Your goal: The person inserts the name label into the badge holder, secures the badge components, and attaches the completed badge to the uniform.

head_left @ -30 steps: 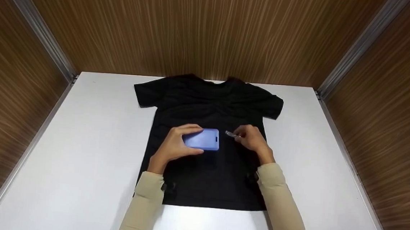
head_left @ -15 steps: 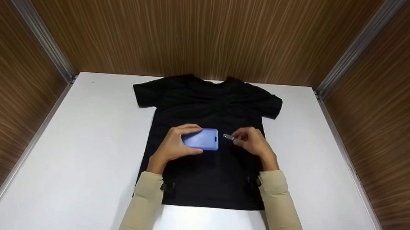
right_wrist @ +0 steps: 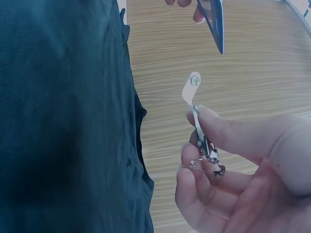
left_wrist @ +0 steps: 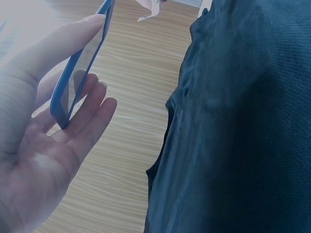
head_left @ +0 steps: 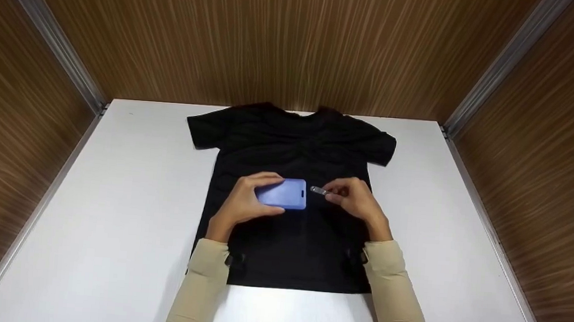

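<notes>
My left hand holds a blue badge holder by its long edges, thumb on the near one and fingers on the far one. The holder's small dark slot faces right. In the left wrist view the holder appears nearly edge-on. Just right of it, my right hand pinches a metal badge clip between thumb and fingers. A pale strap with a round snap sticks out from the clip. Its free end points at the slotted edge, with a small gap between. Both hands are over a black T-shirt.
The T-shirt lies spread flat, its collar toward the back, on a white table. Brown wood-grain panels enclose the table at the back and both sides, with metal rails at the corners.
My right hand has shifted slightly toward me, and the clip's strap has come a little closer to the badge holder. More of the strap shows now. The left hand stays in place.
</notes>
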The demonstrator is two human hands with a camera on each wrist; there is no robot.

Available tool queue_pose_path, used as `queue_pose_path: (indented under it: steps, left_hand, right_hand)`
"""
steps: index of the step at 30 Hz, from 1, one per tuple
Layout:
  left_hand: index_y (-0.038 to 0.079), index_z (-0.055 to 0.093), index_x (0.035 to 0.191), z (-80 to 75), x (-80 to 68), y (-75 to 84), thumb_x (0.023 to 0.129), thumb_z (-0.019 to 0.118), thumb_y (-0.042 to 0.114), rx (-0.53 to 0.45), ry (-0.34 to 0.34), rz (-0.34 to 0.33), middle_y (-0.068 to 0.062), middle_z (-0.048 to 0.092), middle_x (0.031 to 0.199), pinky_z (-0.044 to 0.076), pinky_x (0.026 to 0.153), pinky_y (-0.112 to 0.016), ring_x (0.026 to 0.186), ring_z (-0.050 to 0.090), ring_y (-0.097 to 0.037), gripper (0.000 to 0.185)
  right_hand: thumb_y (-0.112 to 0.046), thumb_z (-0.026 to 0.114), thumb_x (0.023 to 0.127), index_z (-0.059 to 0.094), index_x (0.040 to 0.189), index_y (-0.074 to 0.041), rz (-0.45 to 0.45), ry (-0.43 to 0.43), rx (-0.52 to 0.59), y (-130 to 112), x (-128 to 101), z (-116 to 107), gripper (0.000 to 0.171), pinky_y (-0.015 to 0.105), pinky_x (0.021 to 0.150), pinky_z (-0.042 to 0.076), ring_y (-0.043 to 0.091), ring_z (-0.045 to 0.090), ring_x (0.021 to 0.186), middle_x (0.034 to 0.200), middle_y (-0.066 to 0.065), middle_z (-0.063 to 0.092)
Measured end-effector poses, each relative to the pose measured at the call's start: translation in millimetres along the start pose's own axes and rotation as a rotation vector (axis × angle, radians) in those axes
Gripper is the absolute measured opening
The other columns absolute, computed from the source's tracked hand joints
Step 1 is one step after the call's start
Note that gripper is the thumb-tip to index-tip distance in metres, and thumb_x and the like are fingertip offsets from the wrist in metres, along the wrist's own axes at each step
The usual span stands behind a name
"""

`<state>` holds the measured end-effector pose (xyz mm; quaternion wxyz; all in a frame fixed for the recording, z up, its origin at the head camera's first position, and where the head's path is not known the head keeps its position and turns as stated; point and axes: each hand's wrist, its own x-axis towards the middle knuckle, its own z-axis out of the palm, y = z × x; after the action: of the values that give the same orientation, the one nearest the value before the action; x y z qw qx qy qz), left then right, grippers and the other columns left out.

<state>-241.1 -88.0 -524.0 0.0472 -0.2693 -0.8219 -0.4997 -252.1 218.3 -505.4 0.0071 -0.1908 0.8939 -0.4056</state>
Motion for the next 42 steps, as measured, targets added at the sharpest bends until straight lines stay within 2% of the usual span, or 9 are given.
queue_pose_path:
  steps: [11, 16, 23, 28, 30, 33, 36, 39, 42]
  left_hand:
    - [0.011, 0.074, 0.127, -1.2, 1.9, 0.5, 0.068, 0.098, 0.026, -0.044, 0.012, 0.022, -0.007, 0.07, 0.133, 0.048, 0.11, -0.045, 0.127, 0.063, -0.025, 0.066]
    - [0.01, 0.075, 0.126, -1.2, 2.1, 1.1, 0.066, 0.099, 0.025, -0.047, 0.015, 0.029, -0.008, 0.071, 0.132, 0.048, 0.109, -0.041, 0.125, 0.064, -0.024, 0.066]
    - [0.01, 0.074, 0.127, -1.3, 1.8, 0.8, 0.067, 0.098, 0.025, -0.047, 0.012, 0.03, -0.008, 0.071, 0.132, 0.048, 0.109, -0.043, 0.126, 0.063, -0.025, 0.066]
    - [0.01, 0.074, 0.127, -1.9, 1.3, 1.3, 0.067, 0.098, 0.024, -0.067, 0.015, 0.028, -0.008, 0.07, 0.133, 0.048, 0.109, -0.044, 0.126, 0.063, -0.026, 0.066]
    - [0.01, 0.074, 0.127, -2.0, 0.9, 1.4, 0.067, 0.098, 0.024, -0.071, 0.018, 0.033, -0.008, 0.071, 0.132, 0.048, 0.109, -0.044, 0.126, 0.063, -0.025, 0.066]
    - [0.01, 0.074, 0.127, -1.7, 0.5, 1.2, 0.067, 0.098, 0.024, -0.067, 0.022, 0.04, -0.008, 0.071, 0.132, 0.048, 0.11, -0.042, 0.126, 0.063, -0.024, 0.066]
    - [0.011, 0.074, 0.127, -1.7, 0.1, 1.2, 0.067, 0.099, 0.025, -0.073, 0.027, 0.041, -0.007, 0.071, 0.132, 0.047, 0.11, -0.042, 0.127, 0.063, -0.024, 0.066]
    - [0.013, 0.074, 0.128, -1.9, -0.1, 0.9, 0.067, 0.099, 0.025, -0.09, 0.036, 0.037, -0.007, 0.071, 0.133, 0.047, 0.11, -0.042, 0.128, 0.062, -0.024, 0.066]
    - [0.014, 0.074, 0.128, -2.5, -0.3, 1.1, 0.068, 0.098, 0.025, -0.106, 0.042, 0.033, -0.006, 0.07, 0.134, 0.046, 0.11, -0.042, 0.129, 0.061, -0.024, 0.066]
  right_hand:
    - [-0.003, 0.077, 0.089, 0.08, 0.1, -0.002, -0.065, 0.021, 0.036, -7, 0, -3, 0.011, 0.019, 0.064, 0.046, 0.007, 0.055, 0.068, 0.08, 0.012, 0.07]
    - [-0.004, 0.076, 0.091, 0.08, 0.099, -0.003, -0.054, 0.022, 0.077, -8, 0, -4, 0.009, 0.018, 0.061, 0.047, 0.008, 0.057, 0.065, 0.079, 0.014, 0.071]
    - [-0.003, 0.074, 0.092, 0.08, 0.101, 0.0, -0.051, 0.009, 0.104, -9, 0, -3, 0.011, 0.017, 0.061, 0.048, 0.013, 0.061, 0.066, 0.084, 0.018, 0.074]
    - [0.002, 0.071, 0.093, 0.078, 0.103, 0.008, -0.054, -0.006, 0.113, -12, -1, -1, 0.013, 0.015, 0.061, 0.048, 0.023, 0.064, 0.069, 0.089, 0.025, 0.074]
    - [0.004, 0.069, 0.093, 0.076, 0.103, 0.011, -0.05, -0.018, 0.118, -22, -3, -2, 0.013, 0.015, 0.062, 0.049, 0.026, 0.065, 0.07, 0.091, 0.028, 0.074]
    - [0.004, 0.069, 0.094, 0.076, 0.102, 0.011, -0.058, -0.033, 0.126, -25, -3, 0, 0.013, 0.017, 0.062, 0.05, 0.021, 0.065, 0.07, 0.091, 0.027, 0.073]
    - [-0.001, 0.071, 0.094, 0.078, 0.102, 0.005, -0.079, -0.04, 0.149, -23, -2, 2, 0.012, 0.018, 0.063, 0.052, 0.014, 0.063, 0.069, 0.09, 0.021, 0.074]
    - [-0.005, 0.071, 0.095, 0.08, 0.102, 0.0, -0.089, -0.049, 0.173, -19, -1, 3, 0.012, 0.019, 0.066, 0.054, 0.012, 0.063, 0.07, 0.09, 0.018, 0.075]
    - [-0.005, 0.07, 0.096, 0.079, 0.102, 0.002, -0.103, -0.052, 0.206, -18, -1, 2, 0.013, 0.019, 0.067, 0.056, 0.01, 0.062, 0.069, 0.091, 0.023, 0.074]
